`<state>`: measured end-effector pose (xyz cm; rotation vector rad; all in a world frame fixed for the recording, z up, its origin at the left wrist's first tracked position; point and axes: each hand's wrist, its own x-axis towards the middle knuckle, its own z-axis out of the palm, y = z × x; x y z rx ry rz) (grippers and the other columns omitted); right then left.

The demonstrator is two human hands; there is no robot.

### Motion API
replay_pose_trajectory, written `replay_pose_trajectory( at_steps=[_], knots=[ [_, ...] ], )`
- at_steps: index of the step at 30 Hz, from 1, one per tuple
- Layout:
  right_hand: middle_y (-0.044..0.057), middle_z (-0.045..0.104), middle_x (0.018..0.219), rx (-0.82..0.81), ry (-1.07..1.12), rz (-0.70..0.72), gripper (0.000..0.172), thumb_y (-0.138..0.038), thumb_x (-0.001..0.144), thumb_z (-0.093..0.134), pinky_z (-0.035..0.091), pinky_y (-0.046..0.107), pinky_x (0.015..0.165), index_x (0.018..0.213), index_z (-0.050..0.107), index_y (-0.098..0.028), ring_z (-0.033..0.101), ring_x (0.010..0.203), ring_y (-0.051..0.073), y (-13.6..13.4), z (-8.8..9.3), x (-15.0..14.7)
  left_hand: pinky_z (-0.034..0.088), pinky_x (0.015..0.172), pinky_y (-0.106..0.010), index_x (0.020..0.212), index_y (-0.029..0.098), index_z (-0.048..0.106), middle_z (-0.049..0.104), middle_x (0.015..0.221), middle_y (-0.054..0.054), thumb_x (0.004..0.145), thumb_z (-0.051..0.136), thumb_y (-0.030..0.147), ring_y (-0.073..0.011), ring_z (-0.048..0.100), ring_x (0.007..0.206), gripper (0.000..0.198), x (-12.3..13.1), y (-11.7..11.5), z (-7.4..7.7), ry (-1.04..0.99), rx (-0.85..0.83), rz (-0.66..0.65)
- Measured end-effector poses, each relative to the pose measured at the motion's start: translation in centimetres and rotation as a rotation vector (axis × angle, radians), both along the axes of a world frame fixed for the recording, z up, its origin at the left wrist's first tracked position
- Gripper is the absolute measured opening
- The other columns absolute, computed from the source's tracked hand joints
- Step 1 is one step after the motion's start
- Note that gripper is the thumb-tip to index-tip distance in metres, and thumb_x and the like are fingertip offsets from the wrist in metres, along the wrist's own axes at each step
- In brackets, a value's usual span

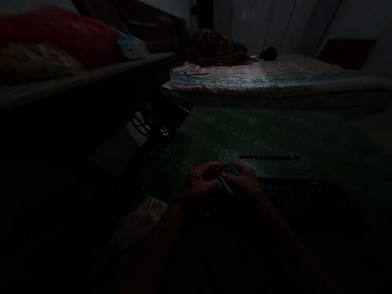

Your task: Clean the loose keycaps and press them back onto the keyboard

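Observation:
The picture is very dark. My left hand (202,177) and my right hand (245,177) are together above the near edge of a green printed board (202,134), fingers closed and fingertips meeting. Between them is a small blue object (232,169), mostly covered by the right fingers; its kind cannot be made out. A thin whitish strip (226,185) hangs from between the thumbs. Just beyond the hands, a dark toothed strip (269,157) lies on the board. Right of my right hand sits a dark, keyboard-like panel with rows of small parts (303,196).
A crumpled pale bag or cloth (147,216) is at the lower left. Behind the board stands a bed (260,79) with a patterned blanket heap (217,47). Along the left runs a shelf (147,63) bearing a red bundle (76,32). A wheel-like round frame (142,124) is below it.

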<state>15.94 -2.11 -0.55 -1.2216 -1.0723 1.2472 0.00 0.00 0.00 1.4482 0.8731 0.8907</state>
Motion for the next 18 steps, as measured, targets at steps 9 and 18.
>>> replay_pose_trajectory(
  at_steps=[9,18],
  knots=[
    [-0.003,0.057,0.062,-0.045,0.024,-0.019,0.029,-0.032,0.053,0.072,0.04,0.023,0.052,0.077,0.065,-0.017,0.05,0.055,0.01,-0.1,0.3,-0.3,0.051,0.078,-0.03,0.112,0.018,0.06,0.071,0.096,-0.006,0.067,0.064,0.015,-0.0208,0.066,0.088,0.045,0.2,-0.5,0.9,0.159,0.161,0.028],
    [-0.004,0.056,0.056,-0.108,0.132,-0.046,0.027,-0.031,0.051,0.072,0.037,0.023,0.05,0.073,0.066,-0.016,0.047,0.05,0.009,0.1,0.0,0.1,0.052,0.077,-0.029,0.112,0.018,0.06,0.072,0.094,-0.004,0.067,0.065,0.016,-0.0195,0.067,0.085,0.046,0.4,-0.6,1.1,0.214,0.235,0.014]
  ],
)
